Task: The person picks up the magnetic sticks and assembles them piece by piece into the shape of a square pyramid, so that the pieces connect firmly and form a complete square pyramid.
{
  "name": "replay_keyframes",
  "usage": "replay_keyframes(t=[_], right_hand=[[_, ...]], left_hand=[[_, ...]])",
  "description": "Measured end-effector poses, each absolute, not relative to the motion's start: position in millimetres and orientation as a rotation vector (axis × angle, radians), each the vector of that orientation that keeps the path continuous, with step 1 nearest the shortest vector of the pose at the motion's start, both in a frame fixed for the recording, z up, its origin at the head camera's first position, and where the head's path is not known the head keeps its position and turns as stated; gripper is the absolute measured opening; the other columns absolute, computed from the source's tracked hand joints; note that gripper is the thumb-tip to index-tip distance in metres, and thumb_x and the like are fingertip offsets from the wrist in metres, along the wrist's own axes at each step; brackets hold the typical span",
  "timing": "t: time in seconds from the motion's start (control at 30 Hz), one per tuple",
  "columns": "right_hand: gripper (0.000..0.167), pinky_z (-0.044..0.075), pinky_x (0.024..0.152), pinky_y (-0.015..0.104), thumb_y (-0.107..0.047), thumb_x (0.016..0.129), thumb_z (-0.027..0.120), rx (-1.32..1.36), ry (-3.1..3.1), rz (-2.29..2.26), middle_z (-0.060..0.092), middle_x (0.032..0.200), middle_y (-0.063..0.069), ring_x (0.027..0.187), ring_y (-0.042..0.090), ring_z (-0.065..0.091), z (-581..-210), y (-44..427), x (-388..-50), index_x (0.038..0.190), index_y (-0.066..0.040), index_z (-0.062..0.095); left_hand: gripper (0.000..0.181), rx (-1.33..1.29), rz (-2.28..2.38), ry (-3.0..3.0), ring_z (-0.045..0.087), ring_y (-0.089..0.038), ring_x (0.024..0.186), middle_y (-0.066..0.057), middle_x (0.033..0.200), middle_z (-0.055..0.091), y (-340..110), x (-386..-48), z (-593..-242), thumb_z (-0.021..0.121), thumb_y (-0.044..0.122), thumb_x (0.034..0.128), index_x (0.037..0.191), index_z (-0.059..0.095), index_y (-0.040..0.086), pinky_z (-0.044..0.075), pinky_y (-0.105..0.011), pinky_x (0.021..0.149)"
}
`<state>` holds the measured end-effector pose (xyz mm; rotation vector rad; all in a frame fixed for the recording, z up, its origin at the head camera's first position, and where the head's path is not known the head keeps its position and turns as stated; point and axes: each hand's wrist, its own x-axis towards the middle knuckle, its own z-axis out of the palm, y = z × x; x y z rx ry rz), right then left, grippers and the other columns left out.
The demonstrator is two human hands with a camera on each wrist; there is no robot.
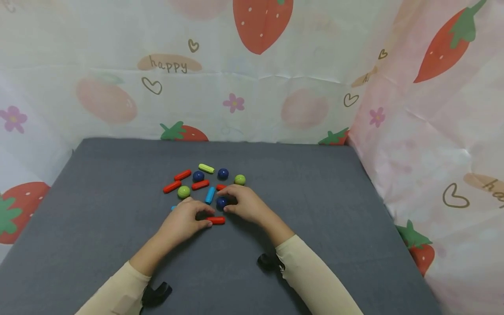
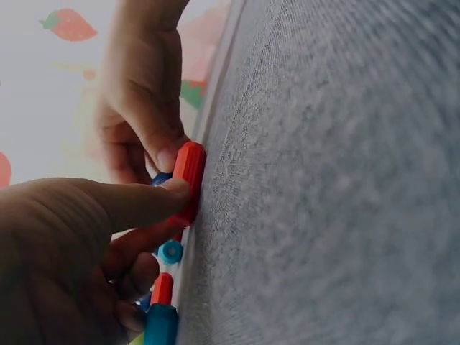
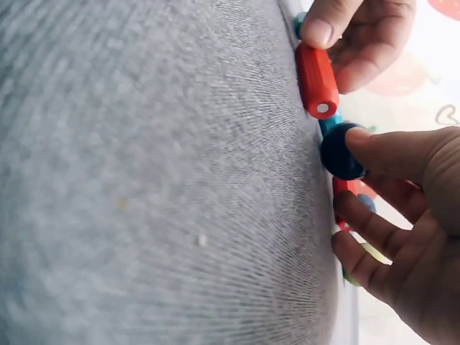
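Thumb and fingers of my left hand pinch one end of a red rod, which lies on the grey cloth. This ribbed rod shows a pale round disc at its end in the right wrist view. Just beyond it, my right hand holds a dark blue ball between thumb and curled fingers. The ball rests at cloth level, apart from the rod in the head view. A light blue rod lies between the hands, and another red rod is partly hidden by the right fingers.
Behind the hands lie several red rods, a yellow-green rod, dark blue balls and green balls. Another light blue rod is mostly covered by the left hand. Printed curtains border the grey tabletop.
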<state>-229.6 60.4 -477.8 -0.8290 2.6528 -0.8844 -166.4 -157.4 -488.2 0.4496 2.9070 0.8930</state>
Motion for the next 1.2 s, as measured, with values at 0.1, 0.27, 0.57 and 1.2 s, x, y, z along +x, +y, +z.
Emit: replay_keyframes(t=[0.1, 0.27, 0.57, 1.2], right_hand=[[0.043, 0.049, 0.105, 0.038, -0.018, 0.092, 0.078, -0.809, 2.656, -0.880, 0.064, 0.138, -0.001, 0.125, 0.017, 0.061, -479.2, 58.8, -229.2, 0.134, -0.021, 0.068], [0.041, 0.048, 0.107, 0.038, -0.018, 0.093, 0.078, -0.787, 2.658, -0.865, 0.065, 0.138, -0.002, 0.128, 0.017, 0.060, -479.4, 56.3, -229.3, 0.132, -0.022, 0.069], [0.037, 0.049, 0.105, 0.039, -0.017, 0.092, 0.079, -0.765, 2.663, -0.892, 0.067, 0.134, -0.001, 0.123, 0.018, 0.062, -480.2, 60.7, -227.1, 0.128, -0.021, 0.071], [0.036, 0.053, 0.095, 0.039, -0.018, 0.090, 0.080, -0.661, 2.636, -0.951, 0.069, 0.126, -0.001, 0.108, 0.016, 0.065, -474.5, 92.8, -215.1, 0.126, -0.020, 0.073]], left_hand=[[0.023, 0.487, 0.841, 2.937, 0.050, -0.012, 0.085, 0.009, 0.103, 0.075, -155.5, -164.1, -486.9, 0.086, 0.023, 0.0847, 0.107, 0.081, 0.024, 0.047, -0.033, 0.075], [0.021, 0.522, 0.791, 2.973, 0.050, -0.012, 0.085, 0.007, 0.104, 0.076, -153.8, -160.3, -484.0, 0.085, 0.022, 0.0847, 0.106, 0.081, 0.023, 0.047, -0.033, 0.075], [0.018, 0.502, 0.826, 2.970, 0.049, -0.012, 0.083, 0.010, 0.094, 0.073, -153.8, -162.5, -487.0, 0.086, 0.022, 0.0847, 0.102, 0.082, 0.024, 0.047, -0.031, 0.072], [0.017, 0.340, 0.907, 2.912, 0.054, -0.015, 0.089, 0.009, 0.093, 0.068, -149.5, -170.5, -481.3, 0.085, 0.031, 0.0854, 0.101, 0.080, 0.027, 0.048, -0.036, 0.077]])
